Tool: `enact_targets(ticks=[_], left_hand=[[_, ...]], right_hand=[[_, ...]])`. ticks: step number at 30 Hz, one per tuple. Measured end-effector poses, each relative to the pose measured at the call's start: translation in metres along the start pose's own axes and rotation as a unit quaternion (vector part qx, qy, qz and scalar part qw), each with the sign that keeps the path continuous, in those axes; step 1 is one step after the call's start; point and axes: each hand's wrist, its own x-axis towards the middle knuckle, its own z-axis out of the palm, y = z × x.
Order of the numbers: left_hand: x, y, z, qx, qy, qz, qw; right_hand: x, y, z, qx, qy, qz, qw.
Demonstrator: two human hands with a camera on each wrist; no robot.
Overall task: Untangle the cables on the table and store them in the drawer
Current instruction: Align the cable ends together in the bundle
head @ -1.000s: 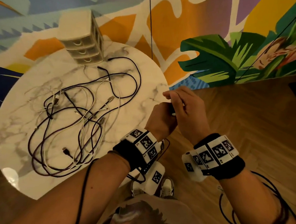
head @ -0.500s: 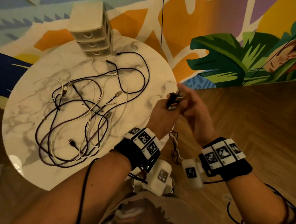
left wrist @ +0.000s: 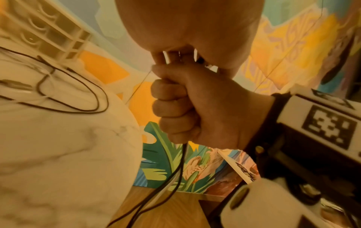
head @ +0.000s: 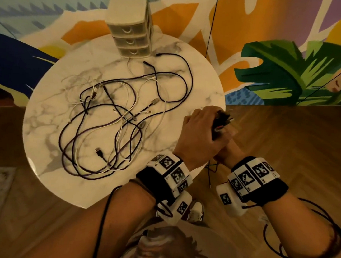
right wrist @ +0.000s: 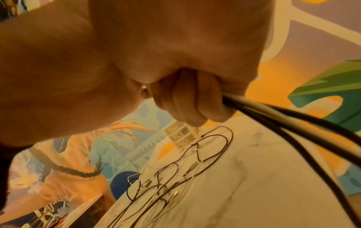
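Black and white cables point(head: 109, 122) lie tangled on the round marble table point(head: 183, 84). A cream three-drawer unit point(head: 129, 31) stands at the table's far edge, its drawers closed. Off the table's right edge both hands hold a small dark cable bundle point(head: 220, 121). My left hand point(head: 201, 131) curls over its top. My right hand point(head: 229, 153) sits just beneath, and in the left wrist view the right hand point(left wrist: 181, 108) is a fist round the strands. Loose strands point(left wrist: 175, 177) hang below that fist. From my right hand point(right wrist: 187, 104), black cables point(right wrist: 293, 120) run out to the right.
Wooden floor point(head: 286, 141) lies to the right of and below the table. A painted mural wall point(head: 282, 72) stands behind. A thin black cord point(head: 213, 20) hangs down the wall. Recording cables trail from both forearms. A shoe point(head: 195, 211) is below the hands.
My right hand has dropped from beside the left hand to just under it. My left hand has turned over the top of the bundle. The camera has tilted, so the table sits lower in the picture.
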Motion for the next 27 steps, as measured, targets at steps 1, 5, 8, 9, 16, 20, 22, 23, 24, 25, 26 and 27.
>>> enact_targets(ticks=[1, 5, 8, 9, 16, 20, 22, 23, 24, 25, 26, 27], left_hand=[[-0.004, -0.009, -0.008, -0.015, -0.002, -0.014, 1.000], [-0.028, -0.084, -0.042, 0.073, -0.088, -0.126, 0.985], [-0.063, -0.149, -0.073, 0.259, -0.207, -0.273, 0.903], [-0.075, -0.163, -0.081, 0.300, -0.231, -0.289, 0.879], [-0.108, -0.166, -0.077, 0.334, -0.177, -0.180, 0.908], [-0.095, -0.128, -0.068, 0.348, -0.134, -0.078, 0.925], [-0.091, -0.111, -0.062, 0.370, -0.164, -0.054, 0.913], [-0.091, -0.107, -0.060, 0.378, -0.172, -0.052, 0.908], [-0.091, -0.106, -0.058, 0.380, -0.177, -0.056, 0.906], [-0.094, -0.108, -0.057, 0.374, -0.175, -0.059, 0.909], [-0.098, -0.113, -0.058, 0.360, -0.170, -0.064, 0.915], [-0.104, -0.121, -0.060, 0.344, -0.168, -0.070, 0.921]], right_hand=[[0.001, -0.002, 0.006, -0.050, 0.016, -0.012, 0.999], [0.018, 0.003, 0.019, -0.165, 0.070, -0.012, 0.984], [0.023, 0.013, 0.023, -0.191, 0.057, 0.032, 0.979], [0.024, 0.016, 0.025, -0.204, 0.042, 0.044, 0.977], [0.022, 0.031, 0.053, -0.255, -0.014, 0.047, 0.966], [0.023, 0.039, 0.082, -0.227, -0.042, 0.051, 0.972], [0.024, 0.040, 0.099, -0.157, -0.043, 0.054, 0.985], [0.025, 0.039, 0.106, -0.121, -0.037, 0.055, 0.990], [0.026, 0.038, 0.111, -0.095, -0.026, 0.054, 0.994], [0.029, 0.038, 0.114, -0.088, -0.015, 0.046, 0.995], [0.031, 0.037, 0.115, -0.092, -0.004, 0.031, 0.995], [0.032, 0.036, 0.114, -0.091, 0.004, 0.010, 0.996]])
